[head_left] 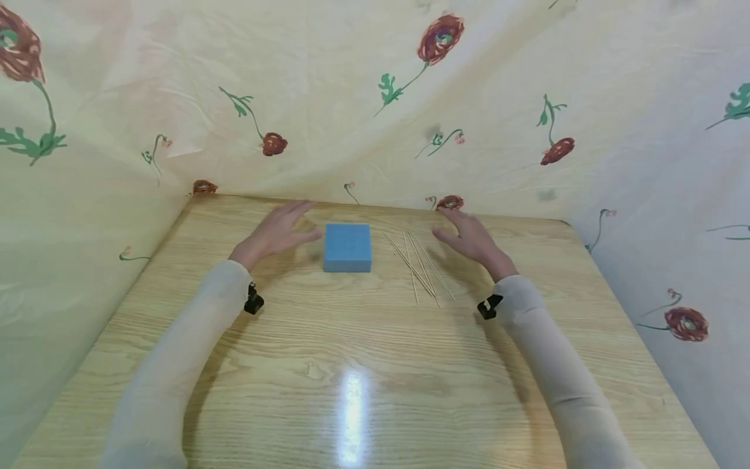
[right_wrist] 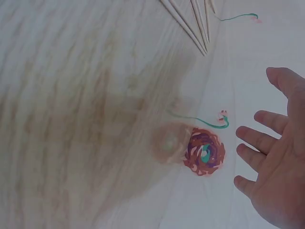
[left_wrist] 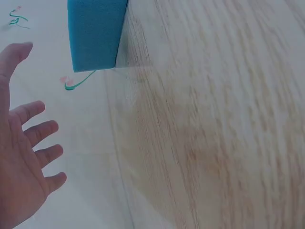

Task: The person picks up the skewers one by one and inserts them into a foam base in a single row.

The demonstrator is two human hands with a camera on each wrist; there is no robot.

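A blue foam block (head_left: 347, 247) lies on the wooden table, toward its far edge. To its right several thin wooden sticks (head_left: 418, 268) lie loosely, some crossing each other. My left hand (head_left: 278, 231) is held just left of the block, fingers spread and apart from it; the left wrist view shows the block (left_wrist: 95, 36) beyond the thumb. Over on the other side, my right hand (head_left: 467, 240) hovers right of the sticks with its fingers apart. In the right wrist view the stick ends (right_wrist: 195, 28) show at the top, and that palm holds nothing.
The wood-grain table (head_left: 281, 378) carries a bright light reflection near its front. A pale sheet with printed red flowers (head_left: 351, 98) hangs behind the table and along both sides. Each wrist wears a small black camera mount (head_left: 253, 301).
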